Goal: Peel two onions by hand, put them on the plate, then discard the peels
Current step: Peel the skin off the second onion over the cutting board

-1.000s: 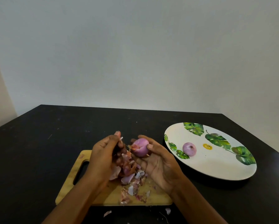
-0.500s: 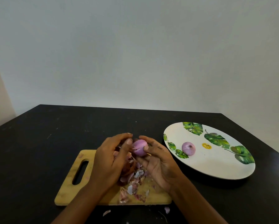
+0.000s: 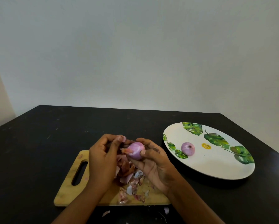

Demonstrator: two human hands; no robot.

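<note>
Now we hold a red onion (image 3: pixel 136 150) above the wooden cutting board (image 3: pixel 71 191), our right hand (image 3: pixel 153 164) cupping it, thumb and fingers curled round it. A loose flap of skin (image 3: pixel 125 150) juts from its left end. Our left hand (image 3: pixel 101 160) is just beside that end, fingers bunched and curled; whether they pinch the skin we cannot tell. Under both hands a heap of peels (image 3: pixel 130 180) lies on the board, with a few scraps (image 3: pixel 106 213) on the black table (image 3: pixel 46 135). A peeled onion (image 3: pixel 188 148) sits on the leaf-patterned plate (image 3: pixel 208 167), well to the right.
</note>
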